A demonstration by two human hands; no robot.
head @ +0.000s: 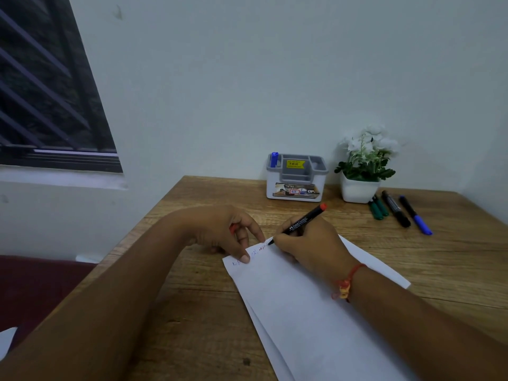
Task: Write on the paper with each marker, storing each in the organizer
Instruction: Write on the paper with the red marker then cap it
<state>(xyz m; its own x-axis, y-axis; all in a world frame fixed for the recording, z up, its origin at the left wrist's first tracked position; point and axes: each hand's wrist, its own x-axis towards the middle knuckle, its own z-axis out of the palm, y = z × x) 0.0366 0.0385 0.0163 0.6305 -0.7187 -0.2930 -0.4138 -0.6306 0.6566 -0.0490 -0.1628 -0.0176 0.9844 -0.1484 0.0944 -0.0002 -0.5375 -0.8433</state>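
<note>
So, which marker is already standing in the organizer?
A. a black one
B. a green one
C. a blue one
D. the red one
C: a blue marker stands in the left corner slot of the organizer; the green markers and the black marker lie on the table, and the right hand holds the red marker.

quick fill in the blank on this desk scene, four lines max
1. The right hand writes on the ____ with a red marker.
2. The left hand holds the red ____.
3. The stored marker in the organizer is ____.
4. The loose marker between the green markers and the blue marker is ____.
Answers: paper; cap; blue; black.
</note>
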